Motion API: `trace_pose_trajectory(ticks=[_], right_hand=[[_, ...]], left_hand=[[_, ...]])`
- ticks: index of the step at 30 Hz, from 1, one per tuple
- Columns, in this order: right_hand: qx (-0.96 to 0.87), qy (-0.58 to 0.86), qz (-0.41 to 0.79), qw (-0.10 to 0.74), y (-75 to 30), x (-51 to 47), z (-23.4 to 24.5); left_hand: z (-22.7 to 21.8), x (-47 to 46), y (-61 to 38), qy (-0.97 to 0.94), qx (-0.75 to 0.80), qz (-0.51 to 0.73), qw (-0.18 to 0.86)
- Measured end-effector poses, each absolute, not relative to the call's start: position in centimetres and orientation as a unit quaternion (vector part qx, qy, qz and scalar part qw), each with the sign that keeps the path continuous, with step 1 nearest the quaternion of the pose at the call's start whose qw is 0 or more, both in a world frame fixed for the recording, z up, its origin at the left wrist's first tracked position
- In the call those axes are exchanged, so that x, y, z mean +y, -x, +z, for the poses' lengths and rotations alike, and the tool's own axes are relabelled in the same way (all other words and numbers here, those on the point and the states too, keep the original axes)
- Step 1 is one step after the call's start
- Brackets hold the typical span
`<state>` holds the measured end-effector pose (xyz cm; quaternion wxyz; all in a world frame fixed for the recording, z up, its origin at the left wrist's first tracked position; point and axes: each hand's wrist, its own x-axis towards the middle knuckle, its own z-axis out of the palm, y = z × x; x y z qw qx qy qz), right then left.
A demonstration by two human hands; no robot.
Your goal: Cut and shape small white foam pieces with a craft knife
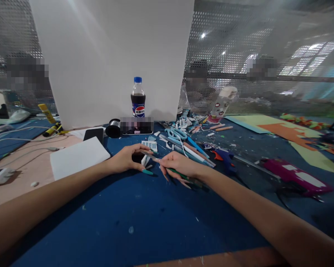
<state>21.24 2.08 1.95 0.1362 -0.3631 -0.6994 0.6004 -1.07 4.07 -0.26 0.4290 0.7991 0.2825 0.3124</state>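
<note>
My left hand [124,159] rests on the blue mat [144,215], thumb and index finger curved apart, with long teal nails. A small white piece [145,160] lies between those fingers; I cannot make out whether they touch it. Beside it, my right hand [179,165] is closed around a slim craft knife [156,159] with a silvery front and what looks like a green handle. The blade end points left, close to the left index finger. A white card with blue marks [149,145] lies just behind the left fingertips.
Light-blue scissors [176,135], several pens and paper scraps [187,122] crowd the space behind my right hand. A blue glue gun [226,160] and a magenta tool [297,176] lie right. A cola bottle [138,98] stands behind; white paper [78,157] lies left. People sit beyond the mesh.
</note>
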Motion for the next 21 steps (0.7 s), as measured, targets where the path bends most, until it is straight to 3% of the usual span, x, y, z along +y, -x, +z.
trace_pose_trajectory(ticks=[21], right_hand=[[-0.686, 0.336, 0.637, 0.107, -21.40, 2.41, 2.75]], left_hand=[[-0.37, 4.19, 1.03, -0.791, 0.279, 0.301, 0.453]])
